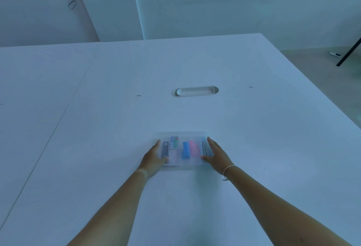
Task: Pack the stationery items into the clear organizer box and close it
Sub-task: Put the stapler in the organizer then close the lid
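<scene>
The clear organizer box (184,138) lies flat on the white table, its lid down over the contents. Through the lid show a dark narrow pack (165,149) at the left, a green-and-blue pack (174,142), a blue block (185,150), a pink item (194,148) and a dark pack (204,147) at the right. My left hand (155,157) grips the box's left end, thumb on its front corner. My right hand (215,153) grips the right end, thumb on the lid.
The white table (117,128) stretches wide on all sides, with a seam running down its left part. An oval cable-port cover (195,91) sits beyond the box. The table's right edge drops to the floor, where a black stand leg (348,53) rises.
</scene>
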Demonstrator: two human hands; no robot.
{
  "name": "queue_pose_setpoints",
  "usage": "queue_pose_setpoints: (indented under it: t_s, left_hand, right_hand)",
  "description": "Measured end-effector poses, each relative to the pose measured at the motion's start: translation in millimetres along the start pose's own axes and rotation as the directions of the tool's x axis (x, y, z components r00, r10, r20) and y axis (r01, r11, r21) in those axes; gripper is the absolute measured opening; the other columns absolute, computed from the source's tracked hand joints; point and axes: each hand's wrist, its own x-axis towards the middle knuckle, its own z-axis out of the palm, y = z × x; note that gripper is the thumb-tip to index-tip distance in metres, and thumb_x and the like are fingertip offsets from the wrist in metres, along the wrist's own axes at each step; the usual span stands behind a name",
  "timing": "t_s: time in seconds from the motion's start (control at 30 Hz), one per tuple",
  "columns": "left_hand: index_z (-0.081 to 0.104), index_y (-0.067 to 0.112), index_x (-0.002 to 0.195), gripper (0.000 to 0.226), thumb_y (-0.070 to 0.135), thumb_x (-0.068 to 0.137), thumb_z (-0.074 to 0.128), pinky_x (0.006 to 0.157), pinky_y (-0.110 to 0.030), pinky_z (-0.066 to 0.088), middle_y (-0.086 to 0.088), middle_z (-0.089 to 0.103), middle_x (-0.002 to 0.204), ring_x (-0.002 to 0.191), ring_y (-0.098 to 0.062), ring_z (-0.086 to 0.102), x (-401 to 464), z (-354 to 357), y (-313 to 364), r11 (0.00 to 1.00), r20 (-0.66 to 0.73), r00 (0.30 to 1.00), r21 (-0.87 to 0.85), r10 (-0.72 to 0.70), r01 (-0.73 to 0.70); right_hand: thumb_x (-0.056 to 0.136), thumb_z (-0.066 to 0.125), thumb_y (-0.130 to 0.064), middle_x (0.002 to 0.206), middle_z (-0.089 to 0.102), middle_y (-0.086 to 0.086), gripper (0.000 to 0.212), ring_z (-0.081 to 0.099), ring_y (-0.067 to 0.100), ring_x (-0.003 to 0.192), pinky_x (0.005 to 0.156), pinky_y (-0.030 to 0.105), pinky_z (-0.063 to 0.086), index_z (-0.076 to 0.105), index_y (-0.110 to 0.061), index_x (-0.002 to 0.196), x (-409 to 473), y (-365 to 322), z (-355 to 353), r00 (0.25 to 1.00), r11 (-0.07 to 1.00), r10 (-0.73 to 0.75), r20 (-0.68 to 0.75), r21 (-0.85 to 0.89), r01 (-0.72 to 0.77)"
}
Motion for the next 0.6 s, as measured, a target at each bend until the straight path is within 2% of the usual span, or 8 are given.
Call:
queue_pose_setpoints:
  t_s: [0.33,0.6]
  left_hand:
    - [0.013,0.027,0.151,0.080,0.020,0.089,0.063,0.111,-0.032,0.030,-0.001,0.028,0.156,0.143,-0.022,0.028,-1.3,0.4,-4.9,0.994,0.010,1.000,-0.102,-0.024,0.025]
    - [0.014,0.023,0.151,0.080,0.016,0.089,0.062,0.111,-0.031,0.031,-0.004,0.029,0.156,0.142,-0.022,0.030,-2.0,-1.1,1.7,0.988,-0.020,0.999,-0.153,-0.040,0.036]
  right_hand:
    - [0.090,0.059,-0.021,0.158,0.018,0.001,0.076,0.024,0.019,0.144,0.117,0.032,0.023,0.013,-0.016,0.150,0.6,1.5,-0.8,1.000,1.000,-0.008,-0.004,0.008,0.008]
    - [0.090,0.059,-0.018,0.158,0.019,0.002,0.072,0.025,0.019,0.144,0.118,0.032,0.021,0.017,-0.014,0.149,8.2,-6.6,-6.3,1.000,1.000,-0.011,-0.001,0.023,0.011]
